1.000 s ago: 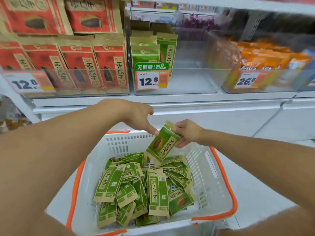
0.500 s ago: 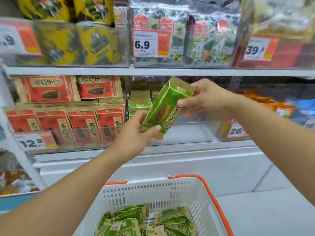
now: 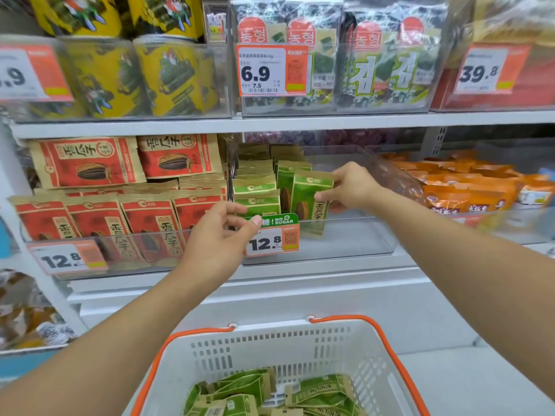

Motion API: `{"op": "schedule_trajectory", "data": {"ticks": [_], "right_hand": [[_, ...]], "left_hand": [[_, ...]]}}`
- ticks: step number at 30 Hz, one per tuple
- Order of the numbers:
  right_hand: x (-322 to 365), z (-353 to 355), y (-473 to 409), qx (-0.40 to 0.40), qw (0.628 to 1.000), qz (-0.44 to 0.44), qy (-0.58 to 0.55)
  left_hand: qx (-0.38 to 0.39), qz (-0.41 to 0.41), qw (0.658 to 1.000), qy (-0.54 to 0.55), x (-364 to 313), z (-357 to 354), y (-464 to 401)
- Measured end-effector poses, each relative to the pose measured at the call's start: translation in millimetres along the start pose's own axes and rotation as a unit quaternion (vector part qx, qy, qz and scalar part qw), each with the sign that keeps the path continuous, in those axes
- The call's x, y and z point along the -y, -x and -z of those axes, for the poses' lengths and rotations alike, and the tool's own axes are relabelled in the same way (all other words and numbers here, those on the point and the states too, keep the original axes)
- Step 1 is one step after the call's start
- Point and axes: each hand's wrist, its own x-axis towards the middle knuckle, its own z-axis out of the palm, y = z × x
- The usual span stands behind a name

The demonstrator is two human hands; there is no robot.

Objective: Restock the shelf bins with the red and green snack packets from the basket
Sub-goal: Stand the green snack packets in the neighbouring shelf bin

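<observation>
The right hand [image 3: 350,187] pinches a green packet [image 3: 309,202] upright inside the clear bin [image 3: 354,238], beside the green row [image 3: 255,190] already standing there. The left hand [image 3: 222,235], fingers loosely curled, touches the bin's front rim by the 12.8 tag [image 3: 271,240]. Red packets [image 3: 120,223] fill the bin to the left, orange bags [image 3: 468,190] the right. Below, the basket [image 3: 288,346] holds more green packets [image 3: 270,394].

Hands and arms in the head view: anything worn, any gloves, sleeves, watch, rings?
Nothing worn that shows. The left hand and right hand are bare, without gloves, rings or watch. Both forearms are bare up to the frame edge, with no sleeve in view.
</observation>
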Motion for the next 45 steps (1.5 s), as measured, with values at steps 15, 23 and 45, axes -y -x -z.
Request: {"op": "schedule_trajectory", "data": {"ticks": [15, 23, 45], "right_hand": [[0.3, -57.3, -42.4, -0.098, 0.993, -0.071, -0.001], [-4.8, -51.3, -41.0, -0.081, 0.985, -0.100, -0.113], [22.7, -41.5, 114.0, 0.386, 0.904, 0.025, 0.182]], "left_hand": [[0.017, 0.014, 1.000, -0.004, 5.2, 3.7, 3.9], [0.028, 0.031, 0.999, -0.024, 10.4, 7.2, 2.2], [0.484, 0.006, 0.795, -0.366, 27.7, -17.4, 39.7]]}}
